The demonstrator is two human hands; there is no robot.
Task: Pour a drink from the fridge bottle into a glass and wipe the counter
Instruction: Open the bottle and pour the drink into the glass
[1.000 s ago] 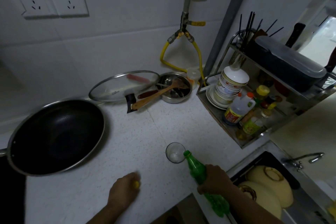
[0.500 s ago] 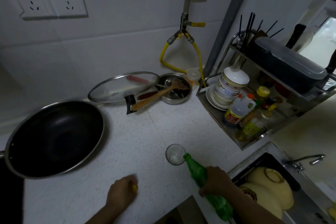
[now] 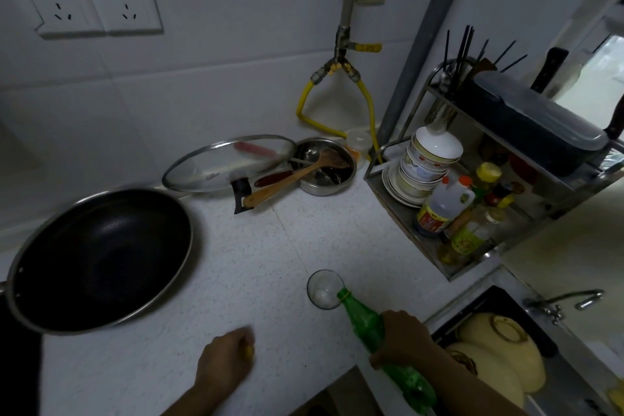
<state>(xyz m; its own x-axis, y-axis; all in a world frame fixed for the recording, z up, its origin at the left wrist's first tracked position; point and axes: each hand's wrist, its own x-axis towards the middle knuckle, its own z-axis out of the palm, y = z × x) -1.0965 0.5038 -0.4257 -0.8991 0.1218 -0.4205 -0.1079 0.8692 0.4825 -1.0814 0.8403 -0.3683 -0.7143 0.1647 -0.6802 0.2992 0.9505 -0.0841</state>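
**Pour under way; wipe outstanding**

Right hand (image 3: 403, 336) grips the green bottle (image 3: 366, 317), tilted, mouth at the rim of the glass (image 3: 324, 289), lower centre. Left hand (image 3: 224, 360) rests fisted around a small yellow object on the counter (image 3: 270, 246). Little liquid visible; wiping not begun.

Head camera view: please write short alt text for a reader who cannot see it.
The right hand tilts a green bottle with its mouth at the rim of a glass on a white counter. The left hand, closed on something small and yellow, rests on the counter near a black wok.
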